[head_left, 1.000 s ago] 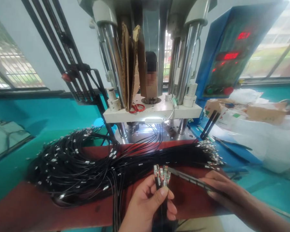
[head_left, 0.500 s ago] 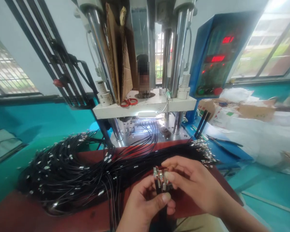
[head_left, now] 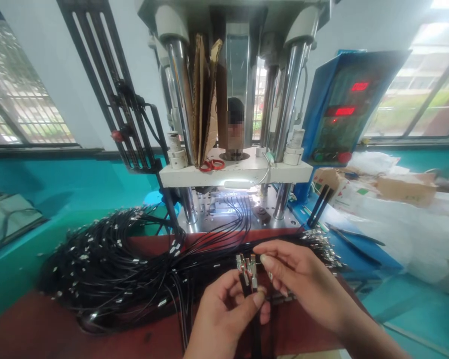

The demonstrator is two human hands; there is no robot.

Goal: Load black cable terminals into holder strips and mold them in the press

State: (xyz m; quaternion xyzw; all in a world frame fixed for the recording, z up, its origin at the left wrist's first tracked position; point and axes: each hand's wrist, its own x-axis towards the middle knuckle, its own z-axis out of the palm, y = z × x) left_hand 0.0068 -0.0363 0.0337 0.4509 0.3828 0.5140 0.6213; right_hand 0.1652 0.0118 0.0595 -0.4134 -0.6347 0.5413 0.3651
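Note:
My left hand [head_left: 234, 311] is closed round a small bundle of black cables [head_left: 256, 324]. Bare metal connectors [head_left: 248, 267] stick up above its thumb and fingers in an uneven cluster. Just right of these connectors is my right hand [head_left: 295, 274], its thumb and forefinger drawn together and the other fingers curled under. A bit of metal [head_left: 271, 275] glints among those curled fingers, but what they hold is too small and covered to make out. Behind both hands a thick pile of black cables [head_left: 115, 269] with silver connector ends spreads over the red-brown table [head_left: 134, 344].
A press [head_left: 235, 172] with steel columns stands behind the table, cables running into its lit fixture [head_left: 224, 204]. Red-handled scissors [head_left: 212, 165] lie on its plate beside cardboard [head_left: 205, 99]. To the right are a blue control box [head_left: 344, 109], tweezers [head_left: 355, 244] and white bags [head_left: 404, 214].
My right hand has drawn slightly right, away from the connectors, leaving more of them visible. The left hand keeps its grip on the cables. The whole view has shifted a little.

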